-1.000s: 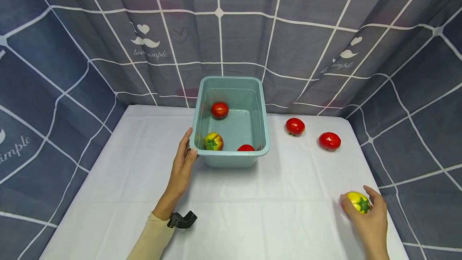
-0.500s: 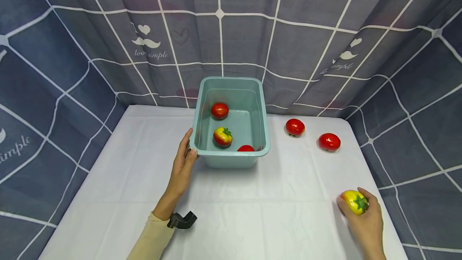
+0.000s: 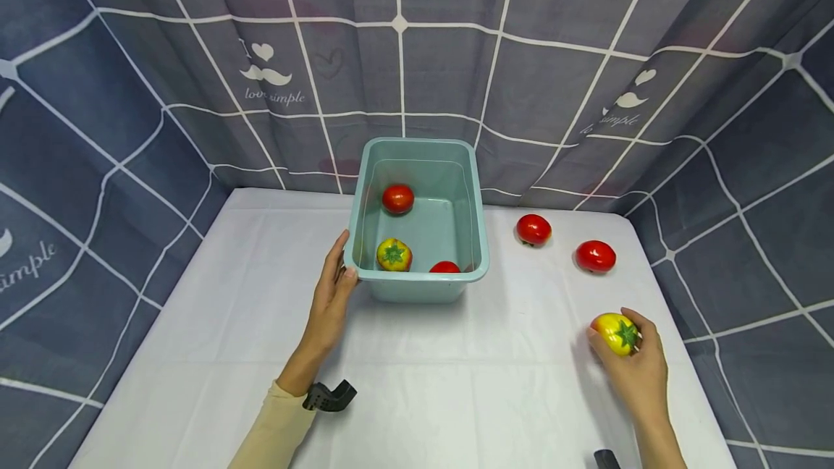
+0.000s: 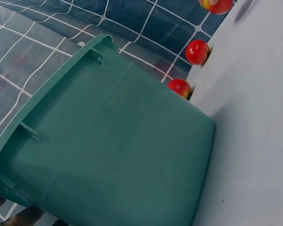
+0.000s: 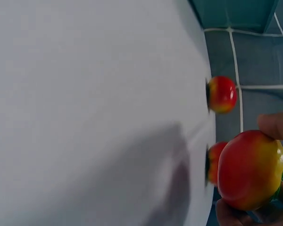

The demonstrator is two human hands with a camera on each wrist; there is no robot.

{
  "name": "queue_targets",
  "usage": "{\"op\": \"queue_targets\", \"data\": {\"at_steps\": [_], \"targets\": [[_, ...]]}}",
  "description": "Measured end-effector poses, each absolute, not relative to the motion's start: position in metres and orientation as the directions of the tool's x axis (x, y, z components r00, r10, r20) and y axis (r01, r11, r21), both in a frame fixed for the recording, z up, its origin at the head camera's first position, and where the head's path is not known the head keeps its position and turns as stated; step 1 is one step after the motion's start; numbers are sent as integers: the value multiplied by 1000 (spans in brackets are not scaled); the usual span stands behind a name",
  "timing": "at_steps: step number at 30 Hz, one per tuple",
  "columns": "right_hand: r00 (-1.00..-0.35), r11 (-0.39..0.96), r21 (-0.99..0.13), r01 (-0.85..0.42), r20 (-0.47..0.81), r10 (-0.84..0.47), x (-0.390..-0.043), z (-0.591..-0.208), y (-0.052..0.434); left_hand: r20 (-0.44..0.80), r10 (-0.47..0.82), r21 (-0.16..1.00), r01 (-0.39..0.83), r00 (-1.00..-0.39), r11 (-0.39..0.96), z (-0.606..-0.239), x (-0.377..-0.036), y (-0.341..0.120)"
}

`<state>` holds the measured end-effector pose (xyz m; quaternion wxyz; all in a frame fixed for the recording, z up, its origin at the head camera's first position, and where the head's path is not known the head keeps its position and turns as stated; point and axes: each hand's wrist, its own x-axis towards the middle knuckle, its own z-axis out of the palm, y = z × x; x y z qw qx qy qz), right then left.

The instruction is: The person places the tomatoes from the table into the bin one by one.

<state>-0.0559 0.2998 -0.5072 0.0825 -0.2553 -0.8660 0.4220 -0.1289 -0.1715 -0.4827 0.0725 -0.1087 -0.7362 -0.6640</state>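
Tomatoes in bin: three lie in the bin (image 3: 417, 165), two red ones and a yellow one (image 3: 394, 254) near its left wall.
Tomatoes left out: two red tomatoes (image 3: 533, 229) sit on the table (image 3: 456, 382) toward its far right corner; by my judgement these two and the held one remain.
Held tomato: yellow tomato (image 3: 615, 333), near the table's right edge, lifted just off the cloth.
Right hand: right hand (image 3: 628, 368) curls fingers and thumb round that tomato.
Left hand: left hand (image 3: 331, 295) rests against the bin's near left corner, fingers straight, thumb on the rim.
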Motion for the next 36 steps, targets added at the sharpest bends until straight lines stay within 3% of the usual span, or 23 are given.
{"op": "queue_targets", "data": {"at_steps": [19, 36], "targets": [[-949, 611, -791, 26, 173, 265, -126, -463, 235, 245, 52, 963, 250, -968, 104, -485, -130, -173], [-929, 563, -775, -287, 369, 35, -163, -421, 188, 250, 57, 963, 254, -967, 92, -485, -130, -172]]}}
